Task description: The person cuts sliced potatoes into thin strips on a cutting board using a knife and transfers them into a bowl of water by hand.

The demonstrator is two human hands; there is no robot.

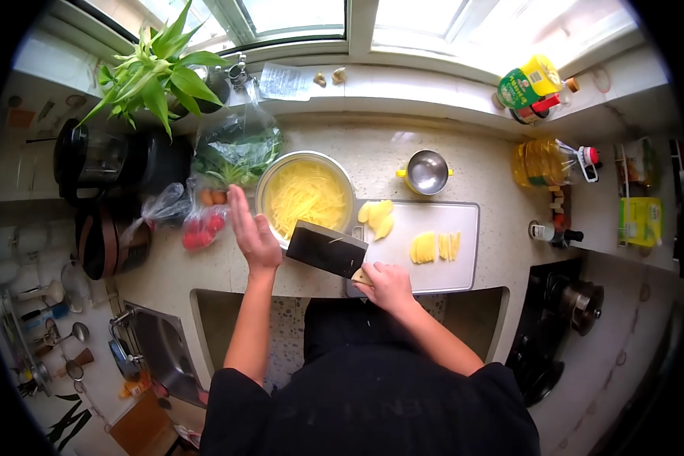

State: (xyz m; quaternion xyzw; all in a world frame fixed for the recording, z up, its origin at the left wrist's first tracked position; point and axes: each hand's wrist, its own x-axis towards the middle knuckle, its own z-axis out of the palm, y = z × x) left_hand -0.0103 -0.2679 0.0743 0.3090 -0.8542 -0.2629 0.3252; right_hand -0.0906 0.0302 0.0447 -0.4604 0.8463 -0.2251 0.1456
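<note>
My right hand (387, 286) is closed round the pale handle of a cleaver (327, 249). The dark blade lies over the near right rim of a pot (345, 172) that holds yellow shreds (305, 199) in water. My left hand (252, 234) is raised beside the pot's left edge, fingers stretched out, holding nothing. To the right of the pot, a white cutting board (433, 281) carries thick yellow slices (378, 216) at its upper left, a fanned stack of thin slices (423, 248) and a few cut strips (449, 246).
Behind the board stands a metal cup (427, 172) with yellow handles. Bagged greens (235, 161) and red items in plastic (203, 228) sit left of the pot. An oil bottle (543, 163) stands right; a sink (159, 349) is lower left, a stove (543, 327) lower right.
</note>
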